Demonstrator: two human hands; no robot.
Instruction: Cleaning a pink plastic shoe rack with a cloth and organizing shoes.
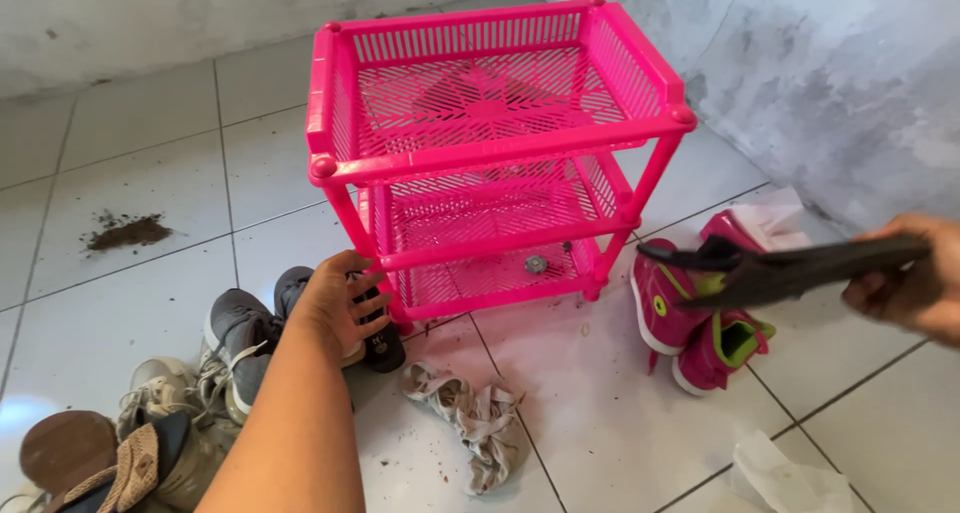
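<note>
Head view: a person crouches over a white tiled floor (600, 413), working shoes around a pink plastic rack (480, 153).
Far left of the rack: a patch of brown dirt (125, 231) lies on the tiles, well apart from everything else.
Lower left of the rack: a heap of worn shoes, among them a brown-soled shoe (65, 448) and a pale sneaker (165, 393).
Just left of the rack's foot: the left hand (335, 303) curls its fingers (362, 278) loosely over a dark shoe (380, 338), with a grey sneaker (240, 333) touching beside it.
In front of the rack: a crumpled dirty rag (475, 418) lies flat on the tiles.
Inside the rack: the shelves carry no shoes; a small round object (536, 264) sits on the bottom shelf.
Right of the rack: a pair of pink sneakers with green trim (690, 323) rests against the wall side.
Above that pair: the right hand (910, 278) pinches a flat black sandal (790, 268) by one end, fingers pressed together, holding it level in the air.
Handling note: a firmer, full-palm grip on the dark shoe would likely steady it; the sandal looks best kept level and clear of the rack's posts.
</note>
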